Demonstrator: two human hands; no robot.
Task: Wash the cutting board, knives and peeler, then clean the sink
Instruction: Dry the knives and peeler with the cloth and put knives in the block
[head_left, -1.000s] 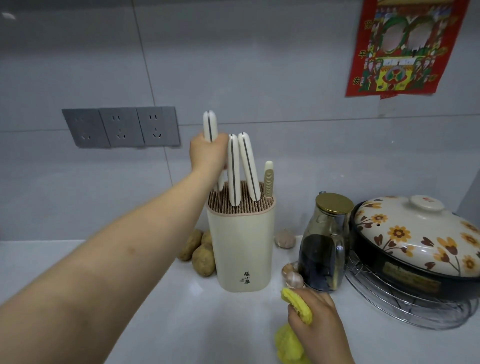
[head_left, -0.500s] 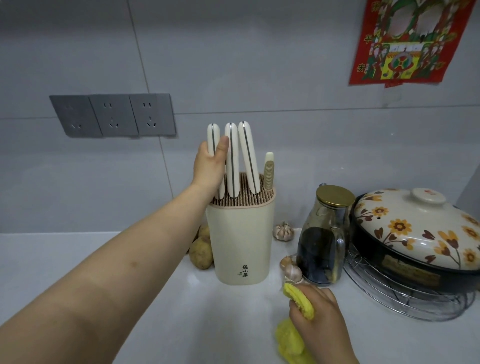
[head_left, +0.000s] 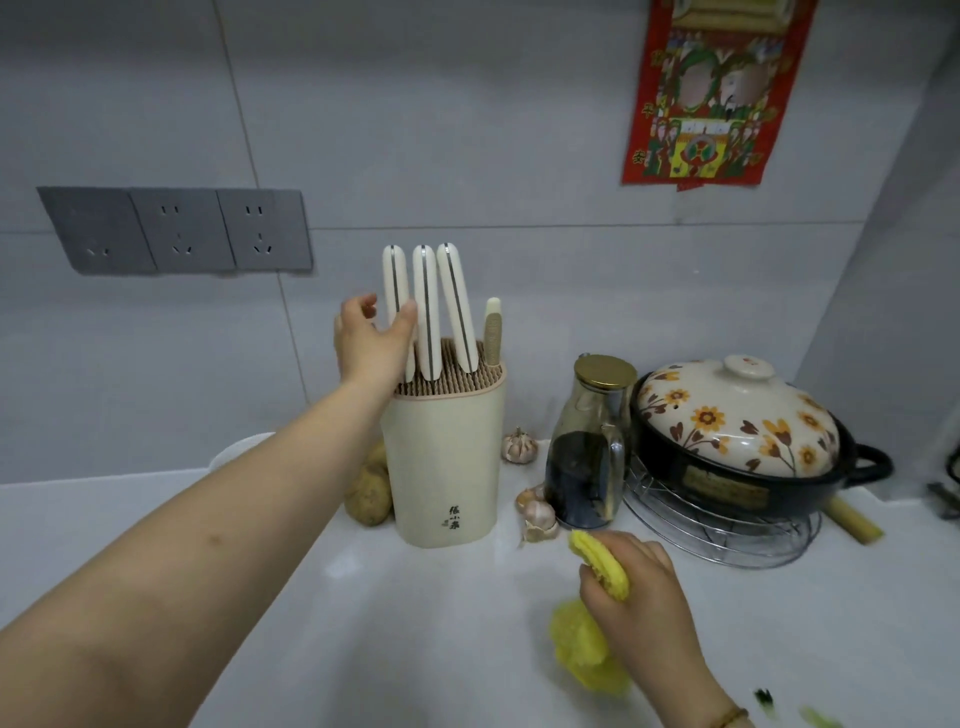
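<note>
Knives (head_left: 426, 312) stand handle-up in the block (head_left: 447, 467), three side by side. Your left hand (head_left: 371, 345) is at the leftmost one, fingers loose and apart, thumb across its handle, nothing clasped. Your right hand (head_left: 644, 608), low over the counter (head_left: 363, 649), clutches a yellow cloth (head_left: 602, 569). Potatoes (head_left: 370, 499) sit left of the block. Garlic (head_left: 537, 514), a dark bottle (head_left: 576, 478) and a flowered pot (head_left: 737, 415) on a wire rack (head_left: 727, 540) sit to its right.

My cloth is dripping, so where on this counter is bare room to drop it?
Bare counter lies in front of the knife block, between the left forearm and the right hand holding the yellow cloth. Crowded: garlic, jar and pot on its rack fill the right.
</note>
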